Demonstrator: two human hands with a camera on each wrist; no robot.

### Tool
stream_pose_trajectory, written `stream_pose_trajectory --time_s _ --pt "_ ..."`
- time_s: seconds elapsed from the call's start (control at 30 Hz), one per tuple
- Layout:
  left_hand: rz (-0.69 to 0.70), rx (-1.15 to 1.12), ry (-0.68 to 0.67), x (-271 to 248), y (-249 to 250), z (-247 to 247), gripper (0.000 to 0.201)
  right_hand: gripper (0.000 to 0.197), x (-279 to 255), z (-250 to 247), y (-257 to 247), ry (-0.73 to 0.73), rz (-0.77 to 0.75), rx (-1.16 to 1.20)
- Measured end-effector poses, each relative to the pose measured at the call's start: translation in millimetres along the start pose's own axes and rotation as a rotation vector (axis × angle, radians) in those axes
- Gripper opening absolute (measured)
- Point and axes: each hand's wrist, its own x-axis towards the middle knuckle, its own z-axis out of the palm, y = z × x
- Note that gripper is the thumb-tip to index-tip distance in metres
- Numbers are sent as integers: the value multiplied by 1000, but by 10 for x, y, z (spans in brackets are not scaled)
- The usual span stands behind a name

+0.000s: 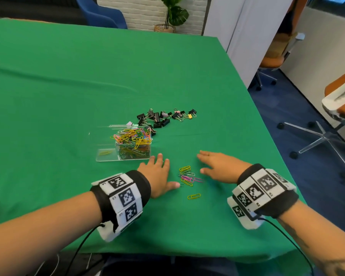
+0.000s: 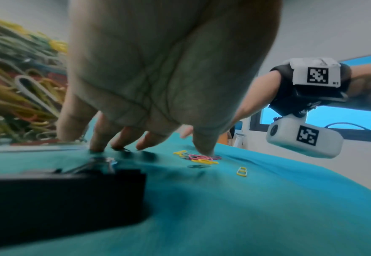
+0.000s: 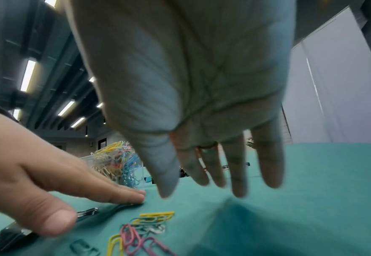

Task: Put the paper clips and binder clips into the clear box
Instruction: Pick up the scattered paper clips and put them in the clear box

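The clear box [image 1: 133,151] stands mid-table, heaped with coloured paper clips. Behind it lies a pile of binder clips [image 1: 163,117], mostly black. A small cluster of loose paper clips [image 1: 187,176] and one yellow clip [image 1: 194,196] lie between my hands. My left hand [image 1: 159,172] is spread flat, fingertips [image 2: 96,145] on the cloth near the box [image 2: 15,86]. A black binder clip [image 2: 59,199] lies under its palm, also visible as a binder clip [image 3: 15,233] in the right wrist view. My right hand [image 1: 217,166] hovers flat, fingers [image 3: 213,173] straight, just right of the loose clips [image 3: 140,232]. Neither hand holds anything.
A clear flat panel [image 1: 106,154] with one yellow clip on it lies against the box's left side. The green tablecloth [image 1: 68,86] stretches far to the left and back. The table's right edge [image 1: 267,126] drops to the floor, where office chairs [image 1: 339,108] stand.
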Motion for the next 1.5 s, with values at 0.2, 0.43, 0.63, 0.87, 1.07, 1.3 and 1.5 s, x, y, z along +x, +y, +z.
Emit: stream_pose_trajectory --time_s 0.2,0.43,0.63,0.87,1.07,1.3,1.5 --pt "355 -105 48 0 149 -2 55 32 -180 214 89 104 154 48" --pt "298 -288 347 37 -14 -172 36 97 18 135 -120 27 -38 110" --pt "185 -161 142 96 129 -121 46 61 94 206 -123 74 -8 202" --pt "165 -244 108 237 250 -183 27 26 118 260 -228 135 -5 212" --pt "158 -381 50 303 213 -200 21 22 83 247 -216 114 -8 200" --pt "180 -399 60 298 229 -167 19 11 55 263 -266 81 -23 79" --pt "175 -477 39 262 222 -152 25 22 15 307 -275 97 2 102"
